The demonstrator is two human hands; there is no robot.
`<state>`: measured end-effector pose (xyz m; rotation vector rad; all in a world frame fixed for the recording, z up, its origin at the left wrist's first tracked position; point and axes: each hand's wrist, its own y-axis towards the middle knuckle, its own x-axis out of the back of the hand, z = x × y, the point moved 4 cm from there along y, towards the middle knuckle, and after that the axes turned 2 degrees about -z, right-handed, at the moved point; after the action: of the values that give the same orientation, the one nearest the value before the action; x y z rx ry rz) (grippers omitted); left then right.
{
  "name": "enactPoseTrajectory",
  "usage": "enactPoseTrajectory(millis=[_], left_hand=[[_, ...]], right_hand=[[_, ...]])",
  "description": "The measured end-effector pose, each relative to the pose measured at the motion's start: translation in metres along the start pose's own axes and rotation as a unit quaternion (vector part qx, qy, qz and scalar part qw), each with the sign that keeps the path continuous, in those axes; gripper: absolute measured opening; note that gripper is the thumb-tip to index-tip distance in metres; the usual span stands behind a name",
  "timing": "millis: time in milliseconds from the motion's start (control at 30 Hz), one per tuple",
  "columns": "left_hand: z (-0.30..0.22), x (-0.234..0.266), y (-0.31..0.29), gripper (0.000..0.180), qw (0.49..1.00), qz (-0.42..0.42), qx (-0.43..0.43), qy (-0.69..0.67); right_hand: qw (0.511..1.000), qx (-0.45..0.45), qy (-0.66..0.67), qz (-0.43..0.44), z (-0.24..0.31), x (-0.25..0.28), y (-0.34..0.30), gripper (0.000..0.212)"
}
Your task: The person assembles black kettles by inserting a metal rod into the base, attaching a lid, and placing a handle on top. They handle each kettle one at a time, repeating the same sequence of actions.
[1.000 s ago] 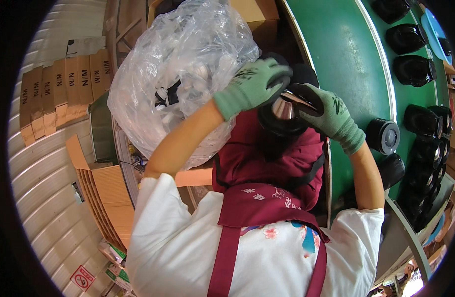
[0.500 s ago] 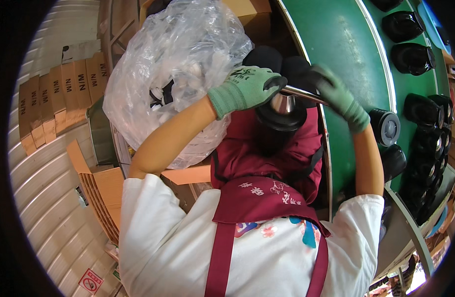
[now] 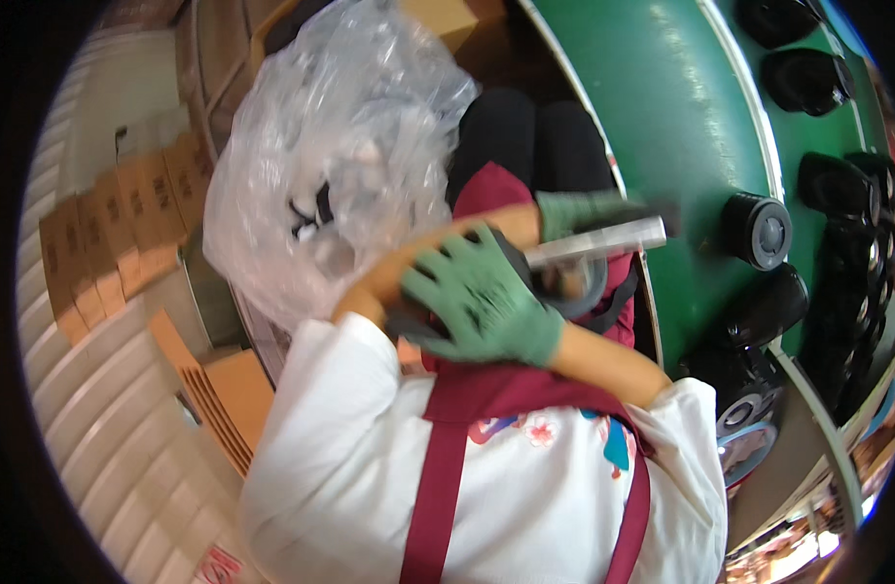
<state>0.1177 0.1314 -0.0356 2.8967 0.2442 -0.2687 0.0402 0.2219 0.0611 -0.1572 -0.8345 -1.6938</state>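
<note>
My forearms cross over my lap. A silver metal bar [image 3: 608, 241] lies over a dark cup-shaped body [image 3: 595, 282] with a round greyish rim, mostly hidden under the bar and my right hand. My right hand [image 3: 491, 297], in a green glove with dark palm coating, reaches to the left and curls over the bar's left end. My left hand [image 3: 576, 212], gloved alike, is on the far side of the bar near its right end. Motion smears its fingers, so its grip does not show.
A big clear plastic bag [image 3: 302, 165] of wrapped pieces stands at my left, with cardboard cartons [image 3: 141, 209] beyond. At my right runs a green conveyor [image 3: 652, 88]. On it are a black round-lidded container [image 3: 757, 232], a glossy black one [image 3: 764, 307] and several more.
The bar and my hands have swung about half a turn. My left hand has crossed to the right and my right hand to the left, over the dark body.
</note>
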Motion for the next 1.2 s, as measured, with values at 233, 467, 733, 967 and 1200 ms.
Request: enactPoseTrajectory(millis=[233, 467, 733, 967, 1200], left_hand=[[0.015, -0.012, 0.018, 0.042, 0.932, -0.038, 0.237, -0.27], [-0.036, 0.093, -0.074, 0.027, 0.958, -0.135, 0.19, 0.17], [-0.115, 0.039, -0.073, 0.028, 0.78, -0.049, 0.121, 0.612], [-0.124, 0.048, -0.073, 0.026, 0.764, -0.087, 0.142, 0.623], [-0.098, 0.061, -0.09, 0.032, 0.826, -0.048, 0.194, 0.526]], right_hand=[[0.987, 0.039, 0.14, -0.073, -0.011, 0.049, -0.004, 0.02], [0.83, -0.266, 0.441, -0.216, -0.11, 0.12, -0.061, 0.041], [0.966, -0.206, -0.106, -0.112, -0.169, 0.127, -0.026, 0.031], [0.966, -0.168, -0.151, -0.123, -0.179, 0.116, -0.002, 0.034], [0.928, -0.36, -0.062, 0.066, -0.218, 0.07, 0.0, 0.044]])
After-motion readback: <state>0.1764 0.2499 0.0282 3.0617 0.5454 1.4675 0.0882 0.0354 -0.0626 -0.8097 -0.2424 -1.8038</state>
